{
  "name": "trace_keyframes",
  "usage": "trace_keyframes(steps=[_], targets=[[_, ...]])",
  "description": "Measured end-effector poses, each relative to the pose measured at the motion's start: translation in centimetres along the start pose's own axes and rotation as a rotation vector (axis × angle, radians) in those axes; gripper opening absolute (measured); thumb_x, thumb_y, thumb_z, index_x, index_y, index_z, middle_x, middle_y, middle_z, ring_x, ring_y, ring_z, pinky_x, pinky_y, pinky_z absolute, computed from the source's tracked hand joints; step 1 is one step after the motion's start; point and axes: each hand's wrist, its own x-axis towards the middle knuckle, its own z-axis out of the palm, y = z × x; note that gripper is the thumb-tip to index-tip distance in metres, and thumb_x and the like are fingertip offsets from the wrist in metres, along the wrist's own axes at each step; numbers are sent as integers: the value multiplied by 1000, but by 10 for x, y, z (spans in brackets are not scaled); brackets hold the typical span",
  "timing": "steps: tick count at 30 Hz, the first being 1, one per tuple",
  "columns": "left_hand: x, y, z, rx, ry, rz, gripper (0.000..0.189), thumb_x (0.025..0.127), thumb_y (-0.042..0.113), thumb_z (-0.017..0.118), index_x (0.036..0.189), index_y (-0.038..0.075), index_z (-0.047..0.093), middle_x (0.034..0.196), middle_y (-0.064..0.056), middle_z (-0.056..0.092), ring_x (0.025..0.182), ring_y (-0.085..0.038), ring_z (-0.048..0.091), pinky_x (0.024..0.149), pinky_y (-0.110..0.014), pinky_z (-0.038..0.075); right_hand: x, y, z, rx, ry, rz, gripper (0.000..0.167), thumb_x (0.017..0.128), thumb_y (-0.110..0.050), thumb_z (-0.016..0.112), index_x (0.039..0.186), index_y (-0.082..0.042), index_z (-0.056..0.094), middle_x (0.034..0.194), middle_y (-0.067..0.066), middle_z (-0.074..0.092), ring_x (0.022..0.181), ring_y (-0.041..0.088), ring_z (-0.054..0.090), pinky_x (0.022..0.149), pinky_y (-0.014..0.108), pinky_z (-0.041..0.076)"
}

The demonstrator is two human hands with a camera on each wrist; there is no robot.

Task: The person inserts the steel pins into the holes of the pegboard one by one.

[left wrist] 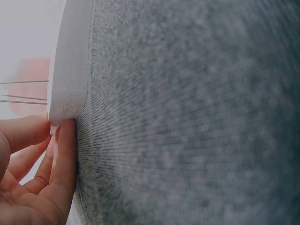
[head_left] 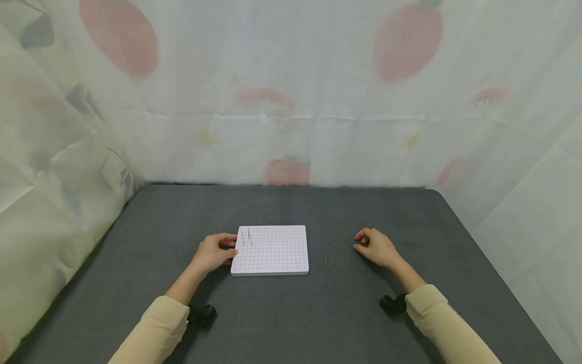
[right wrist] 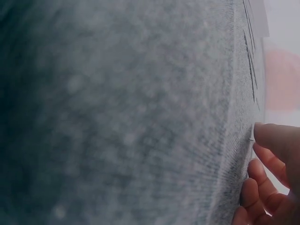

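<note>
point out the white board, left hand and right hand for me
White board (head_left: 273, 251): head view, middle of top face
Left hand (head_left: 211, 254): head view, back of hand
Right hand (head_left: 378, 247): head view, back of hand

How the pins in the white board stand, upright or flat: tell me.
Roughly upright: the left wrist view shows three pins jutting from the white board.

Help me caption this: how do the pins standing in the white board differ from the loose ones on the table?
The standing pins rise from the white board; the loose pins lie flat on the grey table. The standing pins run nearly parallel, while the loose pins point various ways. The standing pins number three; the loose pins are more. Both are thin and straight.
</note>
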Motion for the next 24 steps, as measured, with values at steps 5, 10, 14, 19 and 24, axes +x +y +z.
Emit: trace_keyframes(steps=[5, 10, 14, 19, 24], targets=[[-1, 0, 0, 1, 0, 19, 44, 81, 4, 65, 124, 0, 55, 110, -18, 59, 79, -17, 62, 63, -31, 57, 0, -1, 0, -8, 2, -9, 17, 82, -12, 67, 97, -6, 63, 84, 5, 54, 72, 16, 47, 62, 32, 40], [-2, 0, 0, -3, -2, 22, 44, 82, 4, 65, 124, 0, 55, 110, -18, 59, 80, -17, 62, 63, -31, 57, 0, -1, -1, 0, -4, -24, 15, 82, -7, 65, 97, -7, 63, 83, 5, 53, 72, 16, 46, 61, 31, 39], [-1, 0, 0, -2, -3, 19, 44, 82, 4, 65, 124, 0, 55, 110, -18, 59, 81, -17, 62, 64, -32, 57, 0, -1, -1, 1, -5, -21, 14, 83, -4, 63, 97, -7, 63, 82, 4, 52, 70, 15, 44, 60, 30, 37], [-1, -1, 0, 4, 3, 21, 43, 81, 4, 66, 123, 0, 56, 109, -18, 59, 80, -17, 62, 63, -31, 57, 2, 0, -1, 3, 7, -22, 15, 84, -1, 59, 96, -8, 63, 80, 3, 52, 69, 15, 45, 58, 30, 37], [-1, -1, 0, -1, 2, 21, 43, 81, 4, 66, 123, 0, 55, 108, -17, 60, 79, -16, 62, 63, -31, 57, 3, 1, 1, -4, 20, -18, 14, 84, -2, 59, 96, -8, 64, 79, 3, 53, 68, 15, 46, 59, 30, 38]])
